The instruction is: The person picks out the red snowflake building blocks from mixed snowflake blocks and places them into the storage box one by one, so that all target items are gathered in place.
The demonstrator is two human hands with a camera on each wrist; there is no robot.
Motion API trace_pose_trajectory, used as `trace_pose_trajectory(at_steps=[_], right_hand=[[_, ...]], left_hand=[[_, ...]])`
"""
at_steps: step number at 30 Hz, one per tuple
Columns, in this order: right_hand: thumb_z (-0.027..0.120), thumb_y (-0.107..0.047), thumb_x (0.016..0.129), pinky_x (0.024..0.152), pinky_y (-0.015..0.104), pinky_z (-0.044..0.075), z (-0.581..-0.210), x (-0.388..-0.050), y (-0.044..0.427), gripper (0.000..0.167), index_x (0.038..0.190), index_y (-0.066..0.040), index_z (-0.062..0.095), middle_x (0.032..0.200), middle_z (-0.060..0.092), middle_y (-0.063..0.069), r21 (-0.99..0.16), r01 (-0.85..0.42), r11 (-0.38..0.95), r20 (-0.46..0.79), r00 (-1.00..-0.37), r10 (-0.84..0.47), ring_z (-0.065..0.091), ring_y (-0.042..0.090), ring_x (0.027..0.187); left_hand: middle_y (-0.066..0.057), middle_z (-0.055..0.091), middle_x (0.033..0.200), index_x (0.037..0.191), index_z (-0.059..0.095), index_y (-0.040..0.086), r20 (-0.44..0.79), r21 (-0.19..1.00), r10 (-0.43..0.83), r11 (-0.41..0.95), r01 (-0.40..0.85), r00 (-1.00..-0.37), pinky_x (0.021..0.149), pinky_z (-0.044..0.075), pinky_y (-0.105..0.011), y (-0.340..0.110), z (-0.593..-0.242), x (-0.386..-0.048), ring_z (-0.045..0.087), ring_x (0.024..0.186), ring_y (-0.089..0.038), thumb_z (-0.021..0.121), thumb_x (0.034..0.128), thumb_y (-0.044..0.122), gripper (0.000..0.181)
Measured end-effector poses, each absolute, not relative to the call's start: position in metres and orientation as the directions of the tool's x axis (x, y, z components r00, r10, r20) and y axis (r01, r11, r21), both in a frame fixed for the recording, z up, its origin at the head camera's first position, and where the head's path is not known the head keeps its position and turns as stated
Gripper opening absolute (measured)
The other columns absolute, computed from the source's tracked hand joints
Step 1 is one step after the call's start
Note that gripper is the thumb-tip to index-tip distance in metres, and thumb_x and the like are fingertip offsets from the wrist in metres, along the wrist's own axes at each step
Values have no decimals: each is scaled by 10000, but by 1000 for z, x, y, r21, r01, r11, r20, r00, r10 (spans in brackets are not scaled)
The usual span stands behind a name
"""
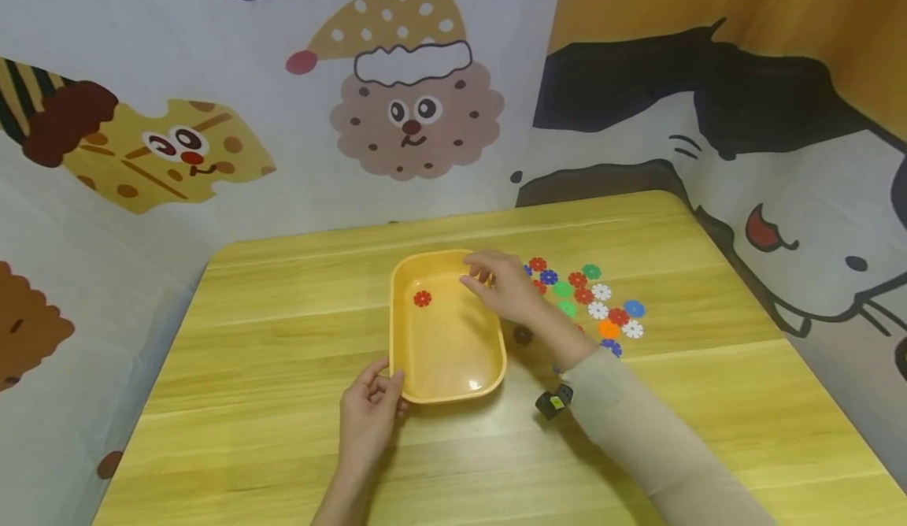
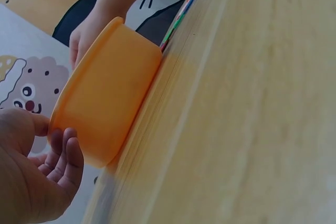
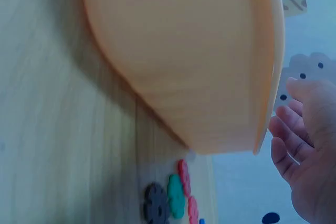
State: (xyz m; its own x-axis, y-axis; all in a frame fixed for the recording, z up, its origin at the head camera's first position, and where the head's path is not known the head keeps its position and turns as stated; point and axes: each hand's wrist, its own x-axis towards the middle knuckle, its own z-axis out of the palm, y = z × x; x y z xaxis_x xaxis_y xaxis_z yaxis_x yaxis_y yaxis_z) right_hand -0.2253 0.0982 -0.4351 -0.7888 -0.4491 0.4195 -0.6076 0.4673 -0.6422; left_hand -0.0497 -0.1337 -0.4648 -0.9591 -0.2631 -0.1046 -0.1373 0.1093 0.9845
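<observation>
Left hand pinches the near-left rim of an orange tray on the worktop; right hand, thumb and fingers loosely parted, hovers at its far-right edge. Tray sits between both; red snowflake disc inside.

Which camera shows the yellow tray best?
The head view: it looks down into the yellow tray, showing its floor and the red piece inside. Left wrist shows only its outer wall and rim; right wrist does too, cropped at the top.
</observation>
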Motion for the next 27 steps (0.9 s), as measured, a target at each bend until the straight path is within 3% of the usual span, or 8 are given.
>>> trace_pose_trajectory(at_steps=[9, 17, 22, 27], right_hand=[[697, -215, 980, 669, 296, 595, -444, -226, 118, 359, 1238, 33, 667, 962, 698, 83, -639, -566, 520, 396, -822, -409, 647, 179, 788], [647, -95, 986, 684, 356, 603, -455, -227, 130, 283, 1220, 63, 661, 938, 688, 133, -654, -513, 555, 385, -858, -340, 650, 238, 789], [676, -126, 973, 756, 382, 608, -463, -225, 137, 322, 1246, 45, 653, 995, 687, 131, -659, -431, 616, 241, -897, -370, 656, 245, 850], [754, -154, 919, 803, 382, 601, -473, -226, 143, 326, 1188, 13, 677, 989, 687, 100, -618, -414, 668, 136, -893, -428, 645, 234, 886]], left_hand=[[-128, 669, 784, 1325, 576, -79, -108, 983, -272, 115, -143, -956, 537, 597, -248, -135, -466, -49, 631, 592, -133, 674, 981, 92, 397], [-135, 673, 801, 1344, 567, -71, -117, 980, -273, 123, -155, -955, 550, 602, -251, -135, -466, -48, 637, 610, -143, 679, 982, 111, 420], [-148, 672, 813, 1337, 571, -70, -123, 980, -274, 121, -161, -954, 549, 600, -244, -134, -465, -49, 633, 611, -137, 678, 980, 99, 409], [-142, 665, 805, 1323, 583, -68, -110, 981, -269, 126, -149, -957, 549, 600, -244, -133, -465, -49, 631, 609, -132, 679, 978, 90, 391]])
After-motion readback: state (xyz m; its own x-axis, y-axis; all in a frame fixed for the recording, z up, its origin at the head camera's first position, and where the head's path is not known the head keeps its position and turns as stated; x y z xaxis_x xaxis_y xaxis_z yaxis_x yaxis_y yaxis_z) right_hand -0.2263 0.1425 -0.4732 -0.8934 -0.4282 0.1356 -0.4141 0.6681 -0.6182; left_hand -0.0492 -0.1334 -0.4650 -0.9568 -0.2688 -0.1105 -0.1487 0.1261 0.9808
